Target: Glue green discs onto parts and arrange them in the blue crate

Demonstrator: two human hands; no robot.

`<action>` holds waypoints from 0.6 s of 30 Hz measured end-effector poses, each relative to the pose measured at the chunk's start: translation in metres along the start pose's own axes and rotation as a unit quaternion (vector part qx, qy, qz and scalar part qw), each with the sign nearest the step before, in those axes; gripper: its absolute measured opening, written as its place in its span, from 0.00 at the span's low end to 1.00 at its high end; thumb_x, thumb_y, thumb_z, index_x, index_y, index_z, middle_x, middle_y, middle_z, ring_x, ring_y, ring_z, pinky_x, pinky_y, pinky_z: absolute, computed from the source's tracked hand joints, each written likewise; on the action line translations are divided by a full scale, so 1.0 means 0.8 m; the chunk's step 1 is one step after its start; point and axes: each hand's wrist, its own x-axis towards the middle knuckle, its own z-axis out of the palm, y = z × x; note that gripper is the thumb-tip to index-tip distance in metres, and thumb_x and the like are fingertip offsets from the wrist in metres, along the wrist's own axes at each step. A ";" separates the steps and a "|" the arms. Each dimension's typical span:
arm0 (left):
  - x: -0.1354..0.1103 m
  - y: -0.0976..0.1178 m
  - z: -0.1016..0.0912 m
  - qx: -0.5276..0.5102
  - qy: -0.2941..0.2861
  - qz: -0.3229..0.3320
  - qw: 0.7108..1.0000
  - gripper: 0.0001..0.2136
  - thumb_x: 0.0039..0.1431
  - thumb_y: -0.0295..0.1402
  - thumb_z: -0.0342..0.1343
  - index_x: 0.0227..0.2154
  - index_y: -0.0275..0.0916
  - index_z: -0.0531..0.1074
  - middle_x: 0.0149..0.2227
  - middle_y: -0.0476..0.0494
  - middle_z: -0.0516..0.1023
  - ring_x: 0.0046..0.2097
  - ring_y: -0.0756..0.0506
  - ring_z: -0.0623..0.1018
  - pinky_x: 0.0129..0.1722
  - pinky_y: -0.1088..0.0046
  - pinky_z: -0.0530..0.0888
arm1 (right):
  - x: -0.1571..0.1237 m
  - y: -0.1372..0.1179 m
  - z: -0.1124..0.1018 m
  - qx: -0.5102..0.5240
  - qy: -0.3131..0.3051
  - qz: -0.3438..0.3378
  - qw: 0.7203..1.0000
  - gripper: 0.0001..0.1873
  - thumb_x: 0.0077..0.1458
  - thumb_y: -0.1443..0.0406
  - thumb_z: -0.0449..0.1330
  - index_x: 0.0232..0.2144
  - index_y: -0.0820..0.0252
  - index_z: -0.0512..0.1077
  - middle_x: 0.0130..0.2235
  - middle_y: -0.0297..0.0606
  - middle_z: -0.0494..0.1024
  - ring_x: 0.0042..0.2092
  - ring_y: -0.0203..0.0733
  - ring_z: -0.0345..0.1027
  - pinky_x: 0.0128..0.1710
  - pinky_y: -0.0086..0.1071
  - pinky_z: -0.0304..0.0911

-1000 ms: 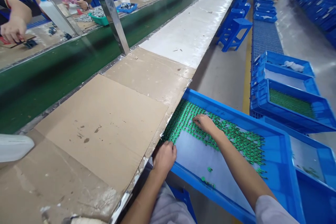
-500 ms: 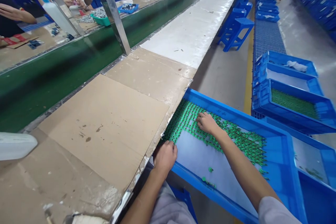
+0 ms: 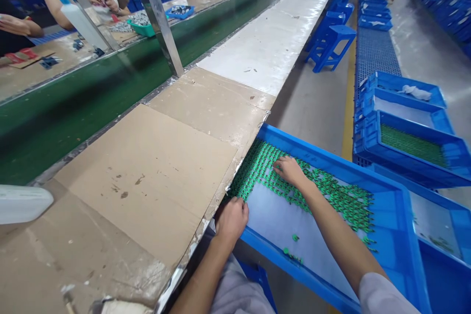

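A large blue plastic tray [image 3: 331,161] sits beside the bench, with a pale sheet lining its floor. Many small green pieces [image 3: 253,169] stand in tight rows at its left end; others lie more jumbled toward the right. My right hand [image 3: 289,170] reaches in among them near the far side, fingers curled downward; whatever its fingertips hold is hidden. At the tray's near left corner, my left hand [image 3: 231,217] is closed over the rim, its fingertips mostly out of sight. A few loose green pieces [image 3: 295,238] lie on the liner nearer to me.
Cardboard [image 3: 147,176] covers the bench at left, near a white bottle [image 3: 24,204]. A metal post [image 3: 160,19] rises by the green conveyor belt [image 3: 110,76]. Blue stools [image 3: 336,41] and stacked blue crates [image 3: 412,149] stand at right. Co-workers sit across the belt.
My right hand has shifted very slightly left over the green pieces. My left hand and the tray look unmoved. Across the belt, co-workers' arms have moved a little.
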 end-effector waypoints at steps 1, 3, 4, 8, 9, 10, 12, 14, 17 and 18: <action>0.000 0.000 0.000 -0.001 0.001 0.000 1.000 0.12 0.69 0.31 0.47 0.39 0.37 0.76 0.43 0.40 0.80 0.45 0.44 0.81 0.39 0.72 0.70 | 0.001 0.000 0.001 0.001 0.001 -0.002 1.000 0.11 0.64 0.64 0.56 0.40 0.58 0.79 0.42 0.44 0.79 0.46 0.49 0.67 0.40 0.37 0.52; 0.000 0.000 0.000 -0.002 0.002 0.000 1.000 0.12 0.69 0.31 0.47 0.39 0.38 0.76 0.43 0.40 0.80 0.45 0.44 0.81 0.39 0.72 0.70 | 0.001 0.001 0.003 0.008 0.011 -0.004 1.000 0.12 0.64 0.64 0.55 0.38 0.58 0.79 0.41 0.44 0.79 0.45 0.49 0.67 0.40 0.37 0.52; 0.000 0.000 0.000 -0.002 0.002 -0.001 1.000 0.12 0.69 0.31 0.47 0.39 0.38 0.76 0.43 0.40 0.80 0.45 0.44 0.81 0.39 0.72 0.70 | 0.000 0.003 0.004 0.014 0.022 -0.005 1.000 0.12 0.65 0.64 0.54 0.38 0.58 0.79 0.40 0.44 0.79 0.44 0.49 0.67 0.40 0.37 0.52; 0.000 0.000 0.001 -0.004 0.001 -0.003 1.000 0.12 0.69 0.31 0.47 0.39 0.38 0.76 0.42 0.39 0.80 0.45 0.44 0.81 0.39 0.72 0.70 | -0.004 0.010 0.008 0.058 0.082 -0.008 0.995 0.13 0.64 0.64 0.53 0.38 0.58 0.79 0.39 0.44 0.79 0.44 0.48 0.67 0.43 0.36 0.54; 0.001 0.000 0.001 -0.004 0.002 -0.003 1.000 0.12 0.69 0.31 0.47 0.39 0.38 0.77 0.42 0.39 0.80 0.45 0.44 0.81 0.39 0.72 0.70 | -0.005 0.012 0.008 0.070 0.093 -0.010 0.993 0.14 0.64 0.64 0.53 0.39 0.58 0.79 0.39 0.44 0.79 0.44 0.48 0.67 0.43 0.36 0.55; 0.001 0.000 0.001 -0.004 0.002 -0.003 1.000 0.12 0.69 0.31 0.47 0.39 0.37 0.77 0.42 0.39 0.80 0.45 0.44 0.81 0.39 0.72 0.70 | -0.007 0.013 0.009 0.080 0.101 -0.011 0.992 0.14 0.65 0.64 0.53 0.39 0.58 0.79 0.40 0.44 0.79 0.44 0.48 0.67 0.44 0.36 0.55; 0.001 0.000 0.001 -0.004 0.004 -0.002 1.000 0.12 0.69 0.31 0.47 0.39 0.37 0.77 0.43 0.39 0.80 0.45 0.44 0.81 0.39 0.73 0.70 | -0.009 0.013 0.012 0.099 0.109 -0.011 0.989 0.14 0.65 0.63 0.52 0.39 0.59 0.79 0.40 0.44 0.79 0.43 0.48 0.67 0.44 0.36 0.56; 0.000 0.000 0.001 -0.004 0.004 -0.002 1.000 0.13 0.69 0.31 0.46 0.39 0.37 0.77 0.43 0.39 0.80 0.45 0.44 0.81 0.39 0.72 0.70 | -0.010 0.011 0.016 0.117 0.115 -0.013 0.986 0.15 0.66 0.63 0.52 0.39 0.58 0.79 0.40 0.44 0.79 0.43 0.48 0.67 0.44 0.36 0.56; 0.000 0.000 0.000 -0.002 0.003 -0.001 1.000 0.12 0.69 0.31 0.47 0.39 0.37 0.77 0.43 0.39 0.80 0.45 0.44 0.81 0.39 0.72 0.70 | -0.009 0.005 0.024 0.135 0.123 -0.016 0.983 0.15 0.66 0.63 0.52 0.39 0.58 0.79 0.40 0.44 0.79 0.43 0.48 0.67 0.44 0.36 0.57; 0.000 0.000 0.000 -0.002 0.003 -0.001 1.000 0.12 0.69 0.31 0.47 0.39 0.37 0.77 0.43 0.39 0.80 0.45 0.44 0.81 0.39 0.72 0.70 | -0.009 0.003 0.027 0.138 0.124 -0.016 0.983 0.15 0.66 0.63 0.52 0.40 0.58 0.79 0.40 0.44 0.78 0.43 0.48 0.66 0.45 0.36 0.57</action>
